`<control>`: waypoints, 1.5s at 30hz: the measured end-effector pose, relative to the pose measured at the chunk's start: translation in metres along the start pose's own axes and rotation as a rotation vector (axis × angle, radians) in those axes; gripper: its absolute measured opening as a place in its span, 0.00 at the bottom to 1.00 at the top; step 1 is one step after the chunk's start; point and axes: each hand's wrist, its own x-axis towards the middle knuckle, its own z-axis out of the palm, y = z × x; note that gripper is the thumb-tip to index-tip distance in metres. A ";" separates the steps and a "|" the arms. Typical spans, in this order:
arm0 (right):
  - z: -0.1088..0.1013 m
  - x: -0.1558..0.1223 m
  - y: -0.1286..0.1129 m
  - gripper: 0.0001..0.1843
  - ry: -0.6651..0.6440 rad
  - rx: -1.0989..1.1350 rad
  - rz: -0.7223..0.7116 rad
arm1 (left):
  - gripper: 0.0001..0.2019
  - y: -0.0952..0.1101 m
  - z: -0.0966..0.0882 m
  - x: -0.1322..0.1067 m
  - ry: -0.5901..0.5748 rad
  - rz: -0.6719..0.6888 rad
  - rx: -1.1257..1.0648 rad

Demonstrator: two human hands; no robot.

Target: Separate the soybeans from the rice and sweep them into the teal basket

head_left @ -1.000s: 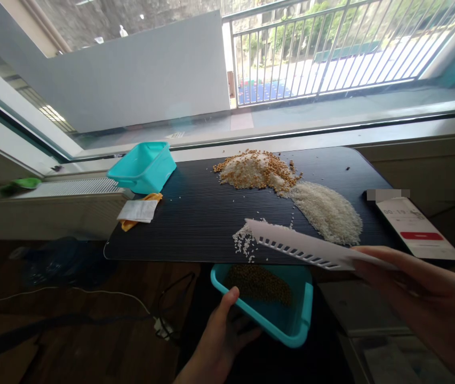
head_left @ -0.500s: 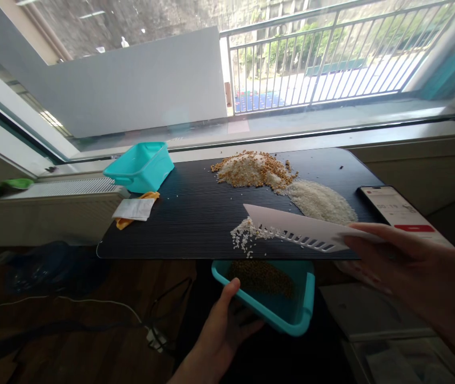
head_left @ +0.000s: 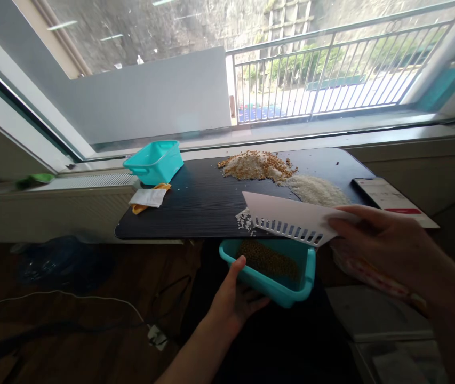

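1 teal bin [head_left: 269, 292] of brown beans [head_left: 269, 260] is clasped by the left hand [head_left: 231, 304]; a white scraper [head_left: 287, 216] is clamped between the right hand [head_left: 375, 240] fingers.

Our left hand [head_left: 237, 298] sits low in the middle of the view at the end of a bare forearm that slants up from the bottom edge. Its palm is turned up and cupped, the thumb straight and raised, the fingers curled to the right in a hold. Our right hand [head_left: 375, 242] extends from the lower right corner, back upward and fingers pinched shut pointing left, higher than the left hand and well apart from it.
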 end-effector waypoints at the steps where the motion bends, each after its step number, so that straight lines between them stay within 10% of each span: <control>1: 0.002 0.000 0.002 0.19 -0.005 0.002 0.014 | 0.29 -0.001 0.001 0.000 -0.005 0.007 0.000; 27: -0.011 0.009 0.005 0.23 0.081 -0.133 -0.132 | 0.31 0.000 0.004 -0.004 0.000 0.016 0.031; 45: -0.010 -0.006 0.001 0.21 -0.115 -0.042 -0.132 | 0.33 0.002 -0.002 -0.007 -0.021 0.024 0.017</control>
